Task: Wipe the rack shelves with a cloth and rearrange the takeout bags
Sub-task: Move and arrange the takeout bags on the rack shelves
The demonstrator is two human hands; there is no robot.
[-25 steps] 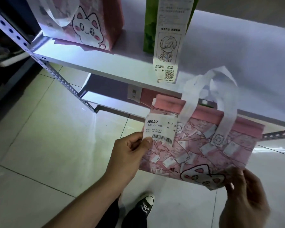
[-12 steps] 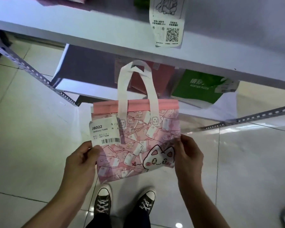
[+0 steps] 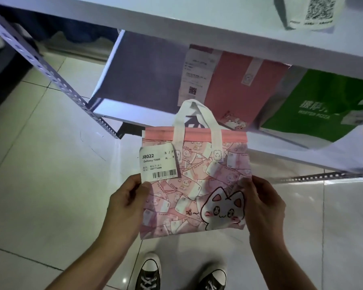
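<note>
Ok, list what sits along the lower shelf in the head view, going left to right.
Bare shelf board → white receipt stuck on the red bag → red takeout bag → green pizza bag.

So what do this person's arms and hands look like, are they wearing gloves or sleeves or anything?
No gloves: the left hand and right hand are bare, and so are both forearms as far as the picture shows, with no sleeve, watch or bracelet in view. No rings show on the fingers. Below, the person wears black lace-up sneakers with white toe caps.
</note>
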